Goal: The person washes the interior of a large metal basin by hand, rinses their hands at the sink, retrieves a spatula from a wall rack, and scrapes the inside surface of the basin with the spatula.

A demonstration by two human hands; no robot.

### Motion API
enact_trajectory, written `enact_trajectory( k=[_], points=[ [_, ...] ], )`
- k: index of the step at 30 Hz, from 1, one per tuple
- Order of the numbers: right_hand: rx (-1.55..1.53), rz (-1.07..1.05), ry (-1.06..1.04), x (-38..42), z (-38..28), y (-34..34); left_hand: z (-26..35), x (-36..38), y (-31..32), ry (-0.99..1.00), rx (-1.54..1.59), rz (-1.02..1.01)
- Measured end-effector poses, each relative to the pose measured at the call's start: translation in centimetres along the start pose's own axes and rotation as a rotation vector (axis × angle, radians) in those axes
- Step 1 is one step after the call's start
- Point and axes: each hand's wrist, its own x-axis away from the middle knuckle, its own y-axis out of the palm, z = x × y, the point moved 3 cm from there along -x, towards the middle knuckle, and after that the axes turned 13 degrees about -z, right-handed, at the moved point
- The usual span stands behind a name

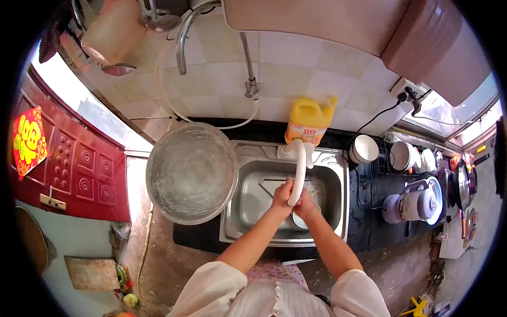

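My left hand [282,194] and my right hand [305,205] meet over the steel sink [245,211], right under the end of the white curved tap [299,174]. My left fingers are curled in; whatever they may hold is hidden. The tap's spout covers much of my right fingers. Below my right wrist a pale bowl [300,222] sits in the basin, partly hidden by the forearm. Thin dark sticks that look like chopsticks [265,189] lie farther back in the sink.
A large metal basin [190,174] stands left of the sink. Behind the tap is a yellow detergent jug [310,120]. To the right are white bowls [364,149], a dish rack [384,158], a lidded jug [414,205] and a black cord [359,185]. A cabinet [317,18] overhangs the back.
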Motion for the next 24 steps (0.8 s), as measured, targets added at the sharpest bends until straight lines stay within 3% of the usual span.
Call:
enact_trajectory(
  k=[1, 2, 4, 5, 8, 10, 13, 15, 16, 18, 19, 21, 22, 24],
  points=[
    [-0.213, -0.119, 0.141, 0.0, 1.3, -0.4, 0.6, -0.3, 0.7, 0.060, -0.416, 0.158],
    [0.050, 0.263, 0.072, 0.9, 0.8, 5.5, 1.3, 0.0, 1.9, 0.117, -0.832, 0.317],
    [-0.060, 0.082, 0.019, 0.4, 2.0, 1.8, 1.9, 0.7, 3.0, 0.184, -1.363, 0.400],
    [-0.115, -0.011, -0.013, 0.1, 2.4, 0.6, 2.1, 1.2, 2.7, 0.205, -1.477, 0.320],
    [-0.036, 0.384, -0.073, -0.2, 3.7, 0.8, 2.9, 2.5, 1.4, 0.403, -1.870, 0.321],
    [-0.025, 0.458, -0.079, -0.9, 5.0, -0.9, 1.8, 2.1, -0.3, 0.447, -1.723, 0.391],
    [0.167, 0.315, -0.072, -3.4, 6.9, -5.0, 1.6, 1.7, -1.7, 0.221, -0.900, 0.291],
    [0.169, 0.237, -0.075, -5.0, 7.9, -6.9, -1.5, -2.0, -6.2, 0.266, -0.048, 0.341],
    [-0.176, 0.280, -0.055, -5.0, 7.9, -5.0, -1.6, -2.2, -6.2, 0.279, 0.380, 0.354],
    [0.250, 0.250, -0.196, -4.4, 8.0, -4.5, -0.2, 1.4, -1.8, 0.394, 0.551, 0.088],
    [0.355, 0.182, -0.212, -2.8, 6.7, -0.3, 1.2, 3.8, 1.2, 0.447, 0.630, -0.050],
    [0.561, 0.050, -0.242, -0.6, 4.3, 6.5, 1.2, 5.8, 3.6, 0.366, 0.565, -0.273],
    [0.385, 0.153, -0.264, -1.8, 4.0, 5.0, 0.8, 6.3, 4.3, 0.322, 0.532, -0.384],
    [0.031, 0.353, -0.306, -4.4, 3.7, 1.3, -1.0, 4.9, 2.8, 0.164, 0.556, -0.275]
  ],
)
